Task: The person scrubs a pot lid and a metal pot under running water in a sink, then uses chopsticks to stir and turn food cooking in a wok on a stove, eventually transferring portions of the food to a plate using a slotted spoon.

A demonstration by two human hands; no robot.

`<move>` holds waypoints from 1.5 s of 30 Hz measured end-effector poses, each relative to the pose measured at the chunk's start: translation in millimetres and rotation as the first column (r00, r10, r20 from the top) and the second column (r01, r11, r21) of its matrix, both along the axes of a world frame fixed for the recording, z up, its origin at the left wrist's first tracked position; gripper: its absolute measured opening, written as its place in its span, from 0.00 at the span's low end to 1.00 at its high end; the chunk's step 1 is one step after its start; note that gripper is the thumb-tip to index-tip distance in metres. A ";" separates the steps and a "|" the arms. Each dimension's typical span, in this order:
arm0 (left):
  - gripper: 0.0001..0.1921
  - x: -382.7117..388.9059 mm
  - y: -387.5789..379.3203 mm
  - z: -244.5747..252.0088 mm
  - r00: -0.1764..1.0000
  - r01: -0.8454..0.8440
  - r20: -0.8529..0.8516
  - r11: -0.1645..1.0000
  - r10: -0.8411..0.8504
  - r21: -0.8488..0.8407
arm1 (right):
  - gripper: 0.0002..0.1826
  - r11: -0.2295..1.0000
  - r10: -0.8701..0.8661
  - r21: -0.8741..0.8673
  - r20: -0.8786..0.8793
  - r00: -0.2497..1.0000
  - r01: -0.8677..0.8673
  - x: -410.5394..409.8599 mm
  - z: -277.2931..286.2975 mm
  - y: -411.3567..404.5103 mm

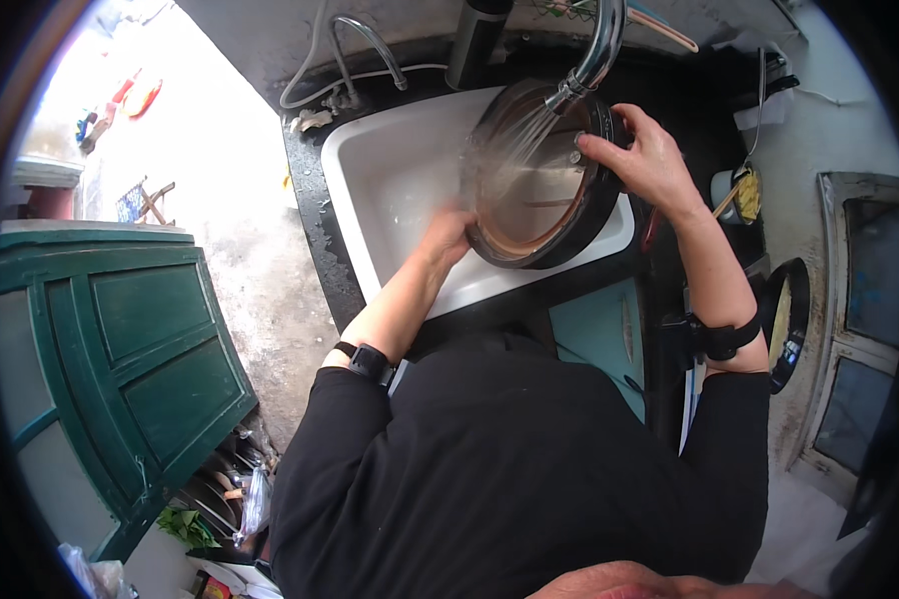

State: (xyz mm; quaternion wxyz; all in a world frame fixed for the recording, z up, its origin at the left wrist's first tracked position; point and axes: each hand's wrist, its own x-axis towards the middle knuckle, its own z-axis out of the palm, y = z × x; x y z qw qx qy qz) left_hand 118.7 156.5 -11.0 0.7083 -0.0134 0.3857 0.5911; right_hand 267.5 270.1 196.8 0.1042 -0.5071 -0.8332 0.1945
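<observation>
A round dark-rimmed vessel with a brownish inside [599, 217] is held tilted over the white sink [374, 262]. My left hand [448, 238] grips its lower left edge. On the upper right rim, my right hand [648, 161] has its thumb inside and its fingers outside. Water sprays into the vessel from the chrome faucet [569, 88] above. The vessel's left side is blurred, so its exact kind is unclear.
A second, curved tap [367, 34] and a dark cylinder [479, 41] stand behind the sink. Nearer my body is a blue-green board [595, 318]. At right are a container with yellow food [749, 196] and a round pan [790, 326]. A green door [165, 322] stands left.
</observation>
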 end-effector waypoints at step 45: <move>0.26 -50.5 -5.4 -27.5 0.851 -0.039 -0.514 0.989 0.108 0.143 | 0.32 0.946 -0.178 -0.320 -0.377 0.909 0.053 31.2 -57.4 -1.0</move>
